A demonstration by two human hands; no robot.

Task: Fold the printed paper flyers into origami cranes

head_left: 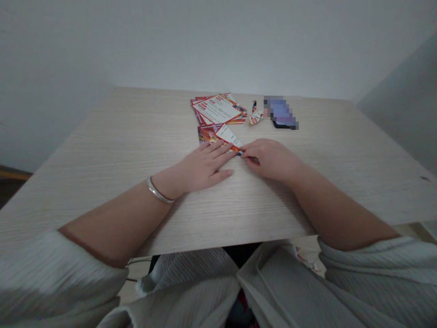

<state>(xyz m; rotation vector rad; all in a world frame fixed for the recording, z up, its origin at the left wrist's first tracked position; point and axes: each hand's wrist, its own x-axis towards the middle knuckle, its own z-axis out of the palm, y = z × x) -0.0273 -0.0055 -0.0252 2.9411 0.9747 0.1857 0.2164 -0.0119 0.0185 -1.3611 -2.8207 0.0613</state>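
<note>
On the table lies a printed paper sheet (229, 135), red and purple with a white text side folded over at its right. My left hand (208, 166) rests flat on the near edge of this sheet, fingers stretched out and a silver bangle on the wrist. At the sheet's right corner, the fingertips of my right hand (268, 159) are pinched together on the folded paper. Both hands partly cover the sheet, so its near edge is hidden.
Behind the sheet is a fanned pile of similar printed papers (216, 109). Right of that sits a small folded paper piece (256, 117), and beyond it a phone (282, 112), partly pixelated. The pale wooden table (112, 136) meets a wall at its far edge.
</note>
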